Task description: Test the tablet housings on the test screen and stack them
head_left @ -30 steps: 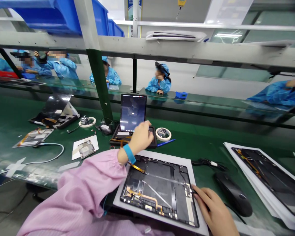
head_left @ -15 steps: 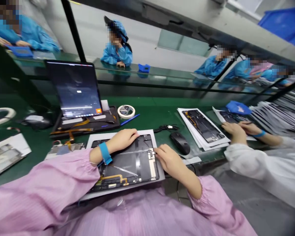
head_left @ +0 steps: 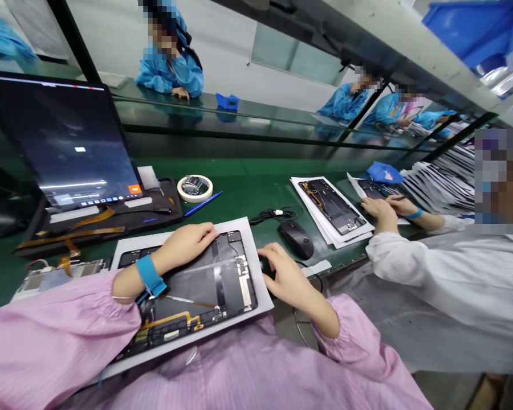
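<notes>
- My left hand (head_left: 186, 242) lies palm down over the opened tablet housing (head_left: 196, 279), fingers close together; I cannot tell whether they grip anything.
- My right hand (head_left: 286, 273) is at the right edge of the white sheet (head_left: 263, 296), thumb and fingers parted and bent; whether they pinch something dark there, I cannot tell.
- The housing lies on that sheet in front of me, at the near edge of the bench (head_left: 248, 176).
- Beyond it stands a lit screen (head_left: 77, 136), with a blue pen (head_left: 203, 204) to its right.
- A black mouse (head_left: 297, 239) sits just beyond my right hand.
</notes>
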A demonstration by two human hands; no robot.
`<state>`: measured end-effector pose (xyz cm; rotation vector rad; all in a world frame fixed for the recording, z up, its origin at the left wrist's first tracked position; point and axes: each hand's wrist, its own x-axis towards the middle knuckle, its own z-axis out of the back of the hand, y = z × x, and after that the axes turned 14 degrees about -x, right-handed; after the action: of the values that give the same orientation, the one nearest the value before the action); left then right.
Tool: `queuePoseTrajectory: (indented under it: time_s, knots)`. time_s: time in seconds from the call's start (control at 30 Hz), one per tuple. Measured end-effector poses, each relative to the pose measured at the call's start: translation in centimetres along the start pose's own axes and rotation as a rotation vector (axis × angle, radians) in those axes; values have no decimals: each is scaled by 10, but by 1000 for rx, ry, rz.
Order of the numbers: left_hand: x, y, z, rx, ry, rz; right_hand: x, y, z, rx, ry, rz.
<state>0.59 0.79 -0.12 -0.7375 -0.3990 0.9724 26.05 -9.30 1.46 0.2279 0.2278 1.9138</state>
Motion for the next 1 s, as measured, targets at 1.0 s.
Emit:
queuePoseTrajectory:
  time_s: [1.0]
  knots:
    - [0, -2, 3, -41, 3, 9, -27, -24, 37, 923, -353, -167]
